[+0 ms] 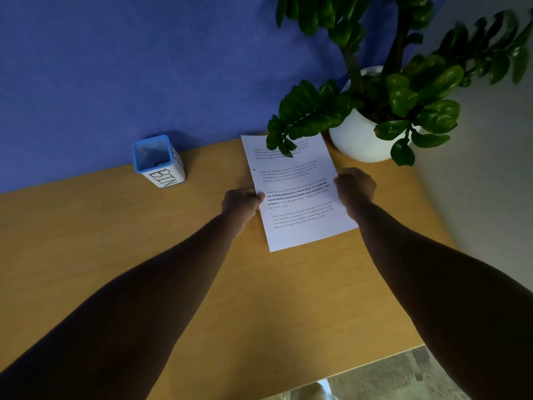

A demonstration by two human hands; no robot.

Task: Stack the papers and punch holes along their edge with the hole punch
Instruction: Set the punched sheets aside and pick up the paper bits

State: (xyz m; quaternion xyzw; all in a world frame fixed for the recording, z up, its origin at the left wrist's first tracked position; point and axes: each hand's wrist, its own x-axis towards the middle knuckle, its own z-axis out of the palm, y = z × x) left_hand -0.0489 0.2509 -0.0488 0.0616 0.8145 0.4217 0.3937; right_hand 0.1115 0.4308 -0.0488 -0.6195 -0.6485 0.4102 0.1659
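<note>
White papers [300,194] lie flat on the desk [144,255] near its back edge, top corner under a leaf of the plant [375,111] at the back right corner. The left hand [240,204] pinches the sheets' left edge with curled fingers; the right hand [356,187] grips the right edge likewise. One dark hole shows near the left margin, so punching looks begun or done. No punch is in view. A bin [158,161] stands at the back.
</note>
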